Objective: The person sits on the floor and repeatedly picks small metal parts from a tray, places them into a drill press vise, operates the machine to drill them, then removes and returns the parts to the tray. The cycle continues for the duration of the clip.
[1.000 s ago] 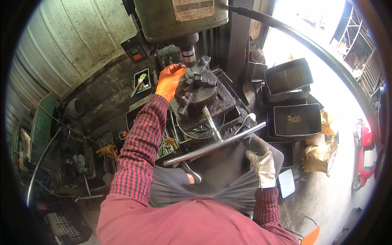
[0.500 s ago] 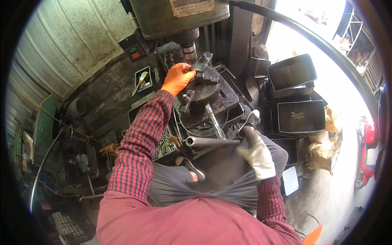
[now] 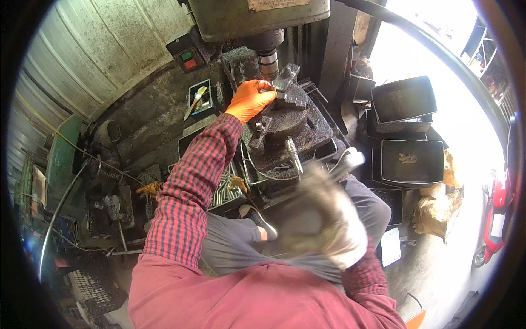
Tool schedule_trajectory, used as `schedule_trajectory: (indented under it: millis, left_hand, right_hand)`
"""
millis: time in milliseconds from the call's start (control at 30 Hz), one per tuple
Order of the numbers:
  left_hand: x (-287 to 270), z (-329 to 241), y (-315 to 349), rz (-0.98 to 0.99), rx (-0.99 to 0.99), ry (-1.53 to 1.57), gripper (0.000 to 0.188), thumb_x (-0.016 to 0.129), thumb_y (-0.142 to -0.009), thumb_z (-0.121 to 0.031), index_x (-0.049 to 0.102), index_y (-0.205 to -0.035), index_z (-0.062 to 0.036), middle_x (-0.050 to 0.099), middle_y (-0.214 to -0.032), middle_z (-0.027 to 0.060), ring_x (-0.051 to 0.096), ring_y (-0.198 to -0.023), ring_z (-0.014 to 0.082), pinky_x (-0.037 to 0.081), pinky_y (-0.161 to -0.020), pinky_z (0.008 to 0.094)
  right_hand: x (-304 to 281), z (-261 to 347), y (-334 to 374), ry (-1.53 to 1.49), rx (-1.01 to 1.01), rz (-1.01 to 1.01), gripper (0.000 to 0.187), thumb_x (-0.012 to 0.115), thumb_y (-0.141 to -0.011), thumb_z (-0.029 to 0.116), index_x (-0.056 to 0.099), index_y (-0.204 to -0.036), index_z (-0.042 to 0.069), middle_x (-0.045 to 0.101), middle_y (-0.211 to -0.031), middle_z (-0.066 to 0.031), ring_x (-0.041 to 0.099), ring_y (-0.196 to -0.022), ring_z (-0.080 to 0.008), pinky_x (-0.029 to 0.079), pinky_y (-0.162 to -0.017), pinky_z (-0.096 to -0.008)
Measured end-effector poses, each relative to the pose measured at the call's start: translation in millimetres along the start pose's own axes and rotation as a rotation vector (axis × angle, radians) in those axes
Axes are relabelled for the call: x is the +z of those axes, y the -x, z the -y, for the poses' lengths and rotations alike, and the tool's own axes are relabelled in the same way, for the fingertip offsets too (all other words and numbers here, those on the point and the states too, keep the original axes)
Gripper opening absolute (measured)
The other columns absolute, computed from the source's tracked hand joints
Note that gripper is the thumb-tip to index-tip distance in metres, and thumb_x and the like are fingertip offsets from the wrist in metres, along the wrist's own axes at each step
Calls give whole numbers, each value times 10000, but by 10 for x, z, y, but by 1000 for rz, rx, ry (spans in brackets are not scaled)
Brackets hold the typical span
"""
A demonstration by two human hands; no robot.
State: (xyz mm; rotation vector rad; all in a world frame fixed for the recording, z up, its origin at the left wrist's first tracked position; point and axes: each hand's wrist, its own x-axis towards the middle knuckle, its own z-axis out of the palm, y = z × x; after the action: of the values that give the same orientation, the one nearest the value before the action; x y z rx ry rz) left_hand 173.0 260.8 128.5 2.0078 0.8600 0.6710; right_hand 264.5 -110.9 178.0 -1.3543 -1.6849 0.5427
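We see orange-gloved left hand (image 3: 253, 100) at vise (image 3: 290, 131), fingers bunched; whether they pinch anything, we cannot tell. Drill chuck (image 3: 268, 59) sits just beyond that grip. Nearer us, rightward, gloved right hand (image 3: 339, 225) shows blurred by vise handle (image 3: 355, 158); its grip we cannot tell. We judge step as clamping or freeing; next move seems to call for steady left fingers, handle turned.

- Right hand (image 3: 335, 219), four o'clock: motion-blurred, grip unclear.
- Handle bar (image 3: 354, 159), three o'clock: blurred.
- Left hand (image 3: 252, 100), twelve o'clock: fingertip contents hidden.
- Drill-press head (image 3: 263, 23), twelve o'clock: cropped.
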Motion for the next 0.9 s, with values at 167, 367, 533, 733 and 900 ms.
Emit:
schedule_trajectory:
  millis: [167,367,533,733,900]
  left_hand:
    - [21,-9,39,28,38,84,208,766,-944,-201,774,-1033,-14,729,-890,-3,634,-813,61,490,-720,251]
    - [54,67,31,26,10,150,243,791,-902,-228,790,-1011,-11,738,-841,16,629,-787,83,499,-743,288]
    - [60,112,-21,31,18,183,227,787,-903,-222,793,-1010,-22,760,-865,26,649,-801,83,504,-758,286]
    - [50,20,23,26,-37,162,297,794,-893,-245,791,-1082,-17,781,-921,58,680,-821,120,526,-798,302]
    - [-130,-8,261,-154,165,-72,609,803,-909,-306,633,-1413,-8,667,-1365,168,664,-1188,238,527,-1010,354]
  right_hand:
    - [275,-770,12,768,349,-56,356,790,-798,130,748,-1148,80,713,-1072,-145,666,-1125,-337,503,-1018,-495]
    - [1117,-470,24,-897,693,-44,565,560,-1075,411,585,-1422,-34,684,-1357,-203,671,-1201,-293,535,-1050,-405]
    - [107,116,-104,-305,97,22,897,950,-698,272,570,-1476,37,566,-1473,-196,562,-1380,-363,468,-1155,-439]
    - [-206,-425,-288,1288,-187,24,276,726,-830,124,698,-1077,6,667,-1129,-171,604,-1266,-379,351,-1255,-599]
    - [-1,-908,-160,1101,-172,-343,66,686,-751,42,649,-805,48,577,-735,-80,688,-889,-290,419,-1245,-568]
